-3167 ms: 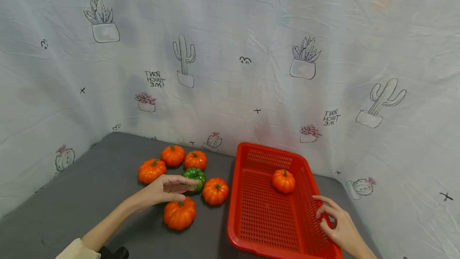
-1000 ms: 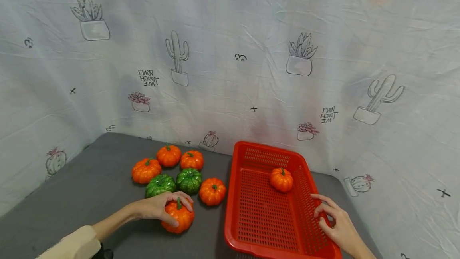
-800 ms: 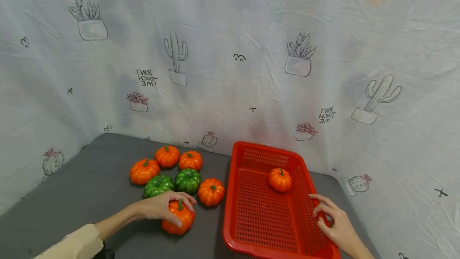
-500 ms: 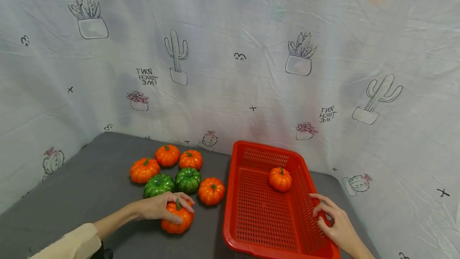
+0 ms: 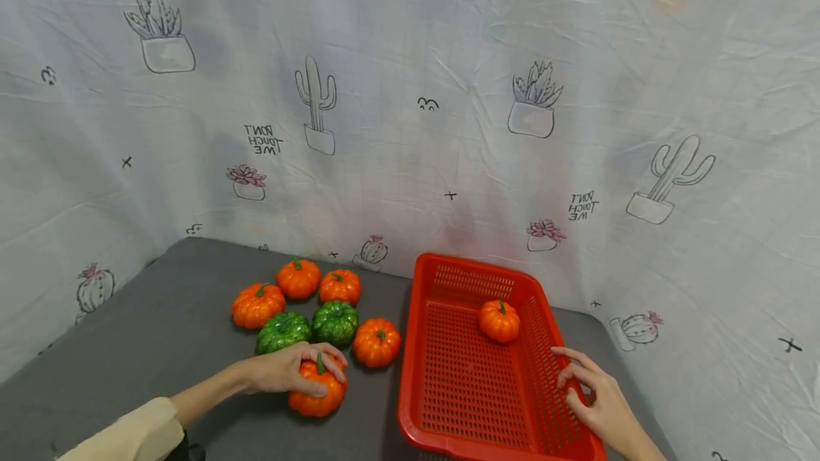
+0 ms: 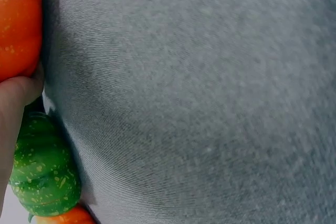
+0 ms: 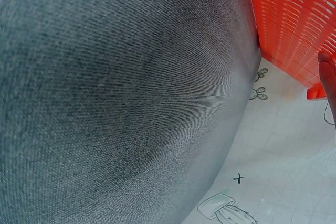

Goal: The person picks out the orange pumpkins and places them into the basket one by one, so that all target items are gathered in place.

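Orange and glossy, a pumpkin (image 5: 315, 405) at the tabletop (image 5: 160, 333) was in the grip of the left hand (image 5: 288, 370); the right hand (image 5: 601, 404) gripped the right rim of the basket (image 5: 552, 315). The pumpkin looked light, stiff and perhaps slippery, probably best held round its ribbed sides, below the stem (image 5: 320, 361). The right wrist view showed the basket's slotted outer wall (image 7: 286, 30), hidden from the head view.
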The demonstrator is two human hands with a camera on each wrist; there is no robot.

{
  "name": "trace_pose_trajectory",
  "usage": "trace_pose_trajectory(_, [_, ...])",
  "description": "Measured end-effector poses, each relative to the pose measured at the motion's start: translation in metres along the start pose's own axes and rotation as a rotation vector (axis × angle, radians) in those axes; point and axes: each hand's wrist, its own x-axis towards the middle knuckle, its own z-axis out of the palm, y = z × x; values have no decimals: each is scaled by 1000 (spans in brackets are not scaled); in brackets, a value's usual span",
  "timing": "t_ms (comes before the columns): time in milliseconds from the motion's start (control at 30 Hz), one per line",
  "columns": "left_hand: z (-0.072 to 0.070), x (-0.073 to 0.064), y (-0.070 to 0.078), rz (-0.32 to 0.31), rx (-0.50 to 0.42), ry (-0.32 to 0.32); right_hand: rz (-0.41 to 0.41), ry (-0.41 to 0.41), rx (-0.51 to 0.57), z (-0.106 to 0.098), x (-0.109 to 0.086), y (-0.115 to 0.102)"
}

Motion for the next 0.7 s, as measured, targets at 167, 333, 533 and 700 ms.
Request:
trace_pose_trajectory(167, [-1,1,5,-27,10,55,14,-3,-8,0,0,1])
trace_pose_trajectory(333, [-3,0,14,-26,-11,162,10,0,-7,0,-1,2])
trace_pose_trajectory(533, [-2,-3,30,-6,-20,319,11,6,-8,2,-2,4])
trace_pose_trajectory(700, [0,-3,47,-37,-53,423,3,17,-15,3,-3,8])
